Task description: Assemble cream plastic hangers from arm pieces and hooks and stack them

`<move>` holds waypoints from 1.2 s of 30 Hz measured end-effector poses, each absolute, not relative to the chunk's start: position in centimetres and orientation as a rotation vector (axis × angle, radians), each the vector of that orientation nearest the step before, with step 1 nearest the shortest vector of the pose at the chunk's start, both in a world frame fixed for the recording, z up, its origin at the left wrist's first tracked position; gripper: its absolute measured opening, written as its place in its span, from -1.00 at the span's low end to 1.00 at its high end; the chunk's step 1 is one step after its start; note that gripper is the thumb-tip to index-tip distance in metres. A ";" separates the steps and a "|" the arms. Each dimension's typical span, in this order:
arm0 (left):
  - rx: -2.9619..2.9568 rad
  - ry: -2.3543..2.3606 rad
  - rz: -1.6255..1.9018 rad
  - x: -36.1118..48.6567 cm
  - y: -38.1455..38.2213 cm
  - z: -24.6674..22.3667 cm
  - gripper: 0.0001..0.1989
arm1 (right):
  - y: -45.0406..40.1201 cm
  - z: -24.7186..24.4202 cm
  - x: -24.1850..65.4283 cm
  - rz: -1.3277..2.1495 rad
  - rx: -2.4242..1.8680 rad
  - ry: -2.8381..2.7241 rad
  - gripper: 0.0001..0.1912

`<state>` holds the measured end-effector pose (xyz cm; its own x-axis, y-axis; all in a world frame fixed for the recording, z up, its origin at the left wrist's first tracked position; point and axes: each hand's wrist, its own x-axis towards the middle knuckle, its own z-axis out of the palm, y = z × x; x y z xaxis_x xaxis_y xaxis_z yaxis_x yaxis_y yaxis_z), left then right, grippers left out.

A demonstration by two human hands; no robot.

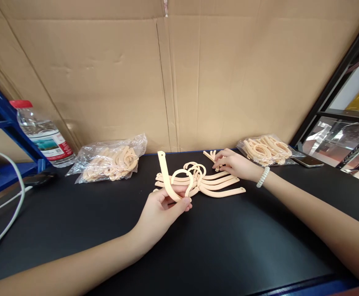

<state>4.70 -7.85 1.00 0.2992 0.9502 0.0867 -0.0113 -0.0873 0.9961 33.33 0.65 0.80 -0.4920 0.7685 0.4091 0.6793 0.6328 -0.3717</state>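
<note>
My left hand is closed on a beige plastic hanger piece, a long arm with a hole near its end and a curved hook. It is raised a little above the black table, thumb pressed against the lower bend. Behind it lie several similar hanger pieces, their arms spread to both sides and hooks overlapping in the middle. Farther back, my right hand has its fingers bent down at a small bunch of thin beige parts. Whether its fingertips pinch one of them is hidden.
A clear bag of beige pieces lies at the back left, another bag at the back right beside a phone. A water bottle and white cable are on the left. Cardboard walls the back.
</note>
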 end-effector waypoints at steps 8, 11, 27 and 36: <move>1.335 0.906 1.055 4.6 -8.1 1.0 -0.80 | 0.0 1.1 32.3 0.250 -1.100 -1.986 -0.80; 1.320 0.889 1.070 4.6 -8.1 1.0 -0.79 | -1.1 2.2 31.7 0.246 -1.100 -1.776 -0.76; 1.373 0.842 1.037 4.7 -7.7 1.1 -0.79 | -7.8 2.3 24.5 1.507 -0.794 -1.219 -0.80; 1.431 0.864 1.033 4.6 -7.6 0.9 -0.82 | -8.3 1.5 23.8 1.516 -0.778 -1.204 -0.77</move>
